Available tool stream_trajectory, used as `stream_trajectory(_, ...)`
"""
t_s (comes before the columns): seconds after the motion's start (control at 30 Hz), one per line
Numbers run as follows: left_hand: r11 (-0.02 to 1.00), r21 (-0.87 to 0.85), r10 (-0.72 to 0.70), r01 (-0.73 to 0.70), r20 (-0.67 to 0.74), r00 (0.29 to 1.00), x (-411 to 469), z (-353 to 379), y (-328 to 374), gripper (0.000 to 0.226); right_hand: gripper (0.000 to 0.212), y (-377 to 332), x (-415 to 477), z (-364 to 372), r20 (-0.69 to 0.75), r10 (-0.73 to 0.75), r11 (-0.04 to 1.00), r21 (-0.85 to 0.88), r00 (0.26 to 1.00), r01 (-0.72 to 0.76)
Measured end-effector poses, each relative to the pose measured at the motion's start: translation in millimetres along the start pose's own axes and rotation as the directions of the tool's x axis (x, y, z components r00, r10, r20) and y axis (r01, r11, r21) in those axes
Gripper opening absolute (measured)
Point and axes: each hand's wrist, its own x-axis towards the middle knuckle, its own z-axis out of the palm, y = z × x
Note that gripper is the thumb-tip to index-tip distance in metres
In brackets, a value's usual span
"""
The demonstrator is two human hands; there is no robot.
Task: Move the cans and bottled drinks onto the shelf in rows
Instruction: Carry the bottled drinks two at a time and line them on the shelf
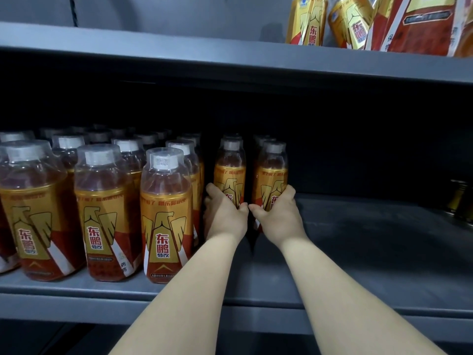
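Observation:
Both arms reach deep into the grey middle shelf (358,252). My left hand (225,213) grips a bottle (230,172) with a gold and red label and a clear cap cover. My right hand (277,215) grips a matching bottle (273,175) just to its right. Both bottles stand upright, with more bottles dimly visible behind each. To the left stand several rows of the same bottles; the nearest front one (166,213) is beside my left forearm.
The shelf's right half is bare grey metal up to a dim gold object (459,198) at the far right edge. The upper shelf (153,44) carries more gold-labelled bottles (307,21) at the top right. The back of the middle shelf is dark.

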Motion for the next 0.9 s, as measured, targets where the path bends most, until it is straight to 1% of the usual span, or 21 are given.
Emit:
stream_trajectory(0.27,1.0,-0.014,0.001,-0.001,0.003,1.0,-0.6,1.0,-2.4,0.087,0.066,0.2,0.2,-0.6,0.013,-0.01,1.0,0.003,1.0,0.01)
stream_trajectory(0.57,1.0,0.003,0.002,-0.002,-0.008,1.0,0.4,2.3,-3.6,0.086,0.07,-0.1,-1.4,-0.3,0.014,-0.005,1.0,-0.019,1.0,0.005)
stream_trajectory(0.77,1.0,0.005,-0.024,0.024,0.02,1.0,0.7,-3.3,3.0,0.088,0.078,-6.8,-2.0,-3.5,0.049,0.059,0.997,-0.061,0.997,-0.055)
stream_trajectory(0.9,0.999,-0.013,-0.045,0.045,0.037,0.998,-6.9,-7.7,10.8,0.089,0.098,-11.3,-4.5,-10.5,0.07,0.113,0.982,-0.161,0.991,-0.1)
